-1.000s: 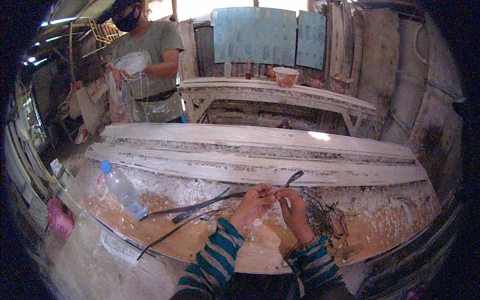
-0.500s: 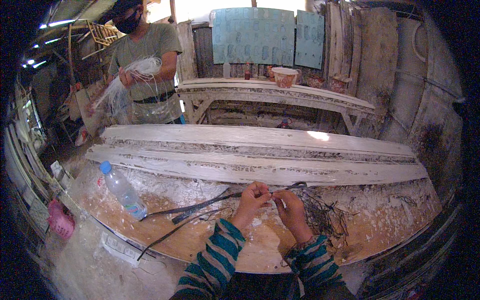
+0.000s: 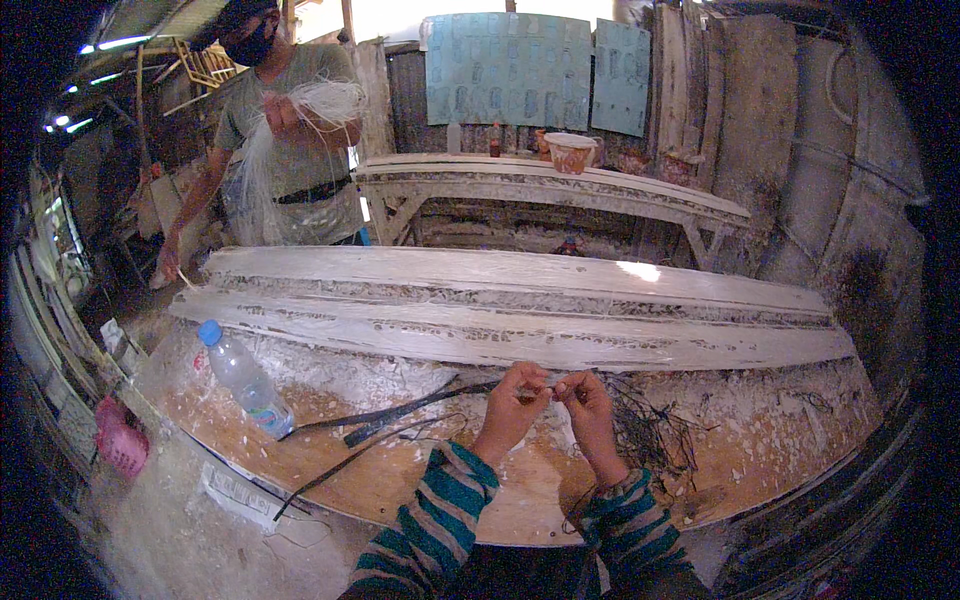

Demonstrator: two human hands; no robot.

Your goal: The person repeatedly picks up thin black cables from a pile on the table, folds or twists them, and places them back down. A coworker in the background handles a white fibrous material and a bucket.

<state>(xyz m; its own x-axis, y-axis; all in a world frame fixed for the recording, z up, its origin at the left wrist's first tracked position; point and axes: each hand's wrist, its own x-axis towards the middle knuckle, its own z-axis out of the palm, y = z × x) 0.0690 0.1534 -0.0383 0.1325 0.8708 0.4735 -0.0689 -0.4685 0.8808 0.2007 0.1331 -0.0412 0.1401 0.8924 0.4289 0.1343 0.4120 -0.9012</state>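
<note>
Thumb pressed to fingers, the left hand [image 3: 515, 405] and the right hand [image 3: 588, 410] meet tip to tip, pinching a dark strip [image 3: 425, 402]; the bit between their fingertips is too small to make out. That strip runs leftward from the hands, low over the table [image 3: 500, 520], whose brown top is flecked with white. Behind stands a bench [image 3: 560, 182] with a bucket [image 3: 572, 155] on it. Two long white boards [image 3: 480, 330] lie side by side across the table, beyond the hands. Past their left end a co-worker [image 3: 320, 170] holds up a bunch of white strands [image 3: 325, 105] in one hand and reaches the other down toward the boards. Just beside the right hand is a tangle of dark strings [image 3: 655, 440]. Nearer the left edge lies a clear bottle [image 3: 245, 380] with a blue cap [image 3: 210, 332]
</note>
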